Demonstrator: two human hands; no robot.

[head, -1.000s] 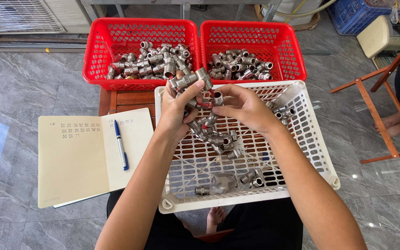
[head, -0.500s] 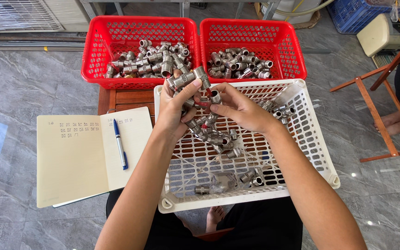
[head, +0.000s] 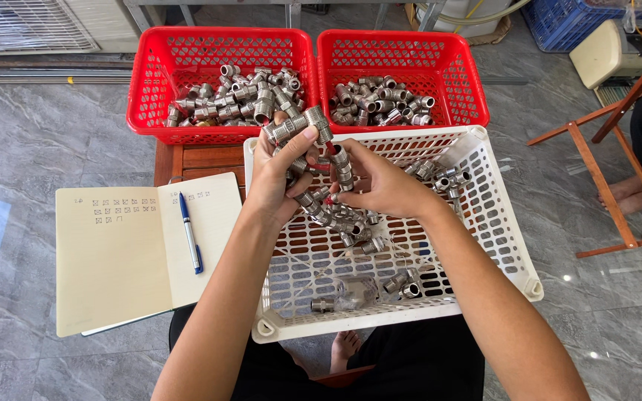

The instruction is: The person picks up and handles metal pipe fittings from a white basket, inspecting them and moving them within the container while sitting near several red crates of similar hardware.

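From the head view, the left hand [head: 280, 174] grips a bunch of threaded metal fittings [head: 300, 128] above the white basket's [head: 499, 223] far-left corner, while the right hand [head: 384, 182] pinches one fitting [head: 342, 165] from it; keeping a firm hold low over the basket looks wise. Two red baskets [head: 150, 89] beyond hold sorted fittings; a notebook [head: 113, 252] with a pen [head: 189, 234] lies left.

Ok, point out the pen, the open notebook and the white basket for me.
pen [head: 189, 232], head view, on the middle of its blue and white barrel.
open notebook [head: 109, 260], head view, on the bare lower part of its left page.
white basket [head: 501, 215], head view, on its right side wall.
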